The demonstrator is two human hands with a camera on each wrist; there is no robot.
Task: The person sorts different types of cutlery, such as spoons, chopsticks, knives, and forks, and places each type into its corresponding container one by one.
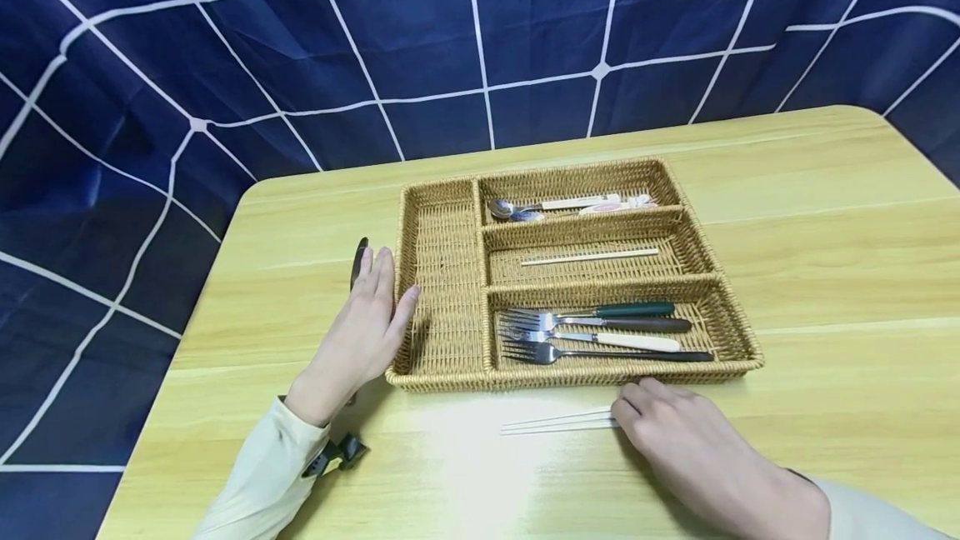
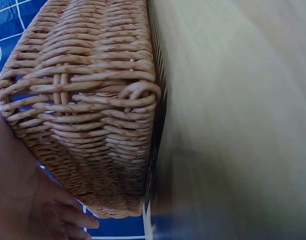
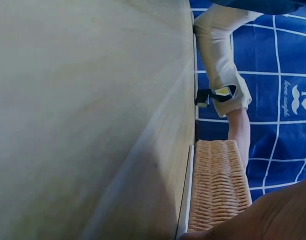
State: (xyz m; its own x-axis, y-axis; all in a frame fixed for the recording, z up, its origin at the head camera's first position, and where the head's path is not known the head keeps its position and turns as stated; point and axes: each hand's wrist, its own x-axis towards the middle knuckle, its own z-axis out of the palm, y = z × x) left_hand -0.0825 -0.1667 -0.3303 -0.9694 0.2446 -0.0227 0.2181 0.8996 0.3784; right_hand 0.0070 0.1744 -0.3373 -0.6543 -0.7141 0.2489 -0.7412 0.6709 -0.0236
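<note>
A wicker cutlery tray [image 1: 438, 382] with several compartments lies on the table. At its left wall is my left hand [image 1: 360, 332], fingers straight and thumb over the rim; the left wrist view shows this hand [image 2: 28, 200] beside the woven side. In front of the tray, my right hand [image 1: 675, 436] pinches thin pale chopsticks [image 1: 555, 425] by their right ends, low over the table. The fingertips are hidden under the hand. In the tray's middle compartment lies a single chopstick [image 1: 588, 257]. The front compartment holds several forks [image 1: 637, 342].
Spoons [image 1: 502, 208] and a pink-and-white item [image 1: 611, 207] lie in the back compartment. A dark, slender object [image 1: 360, 261] is partly hidden behind my left hand. The wooden table [image 1: 847, 273] meets a blue grid-patterned cloth [image 1: 547, 32] at the back.
</note>
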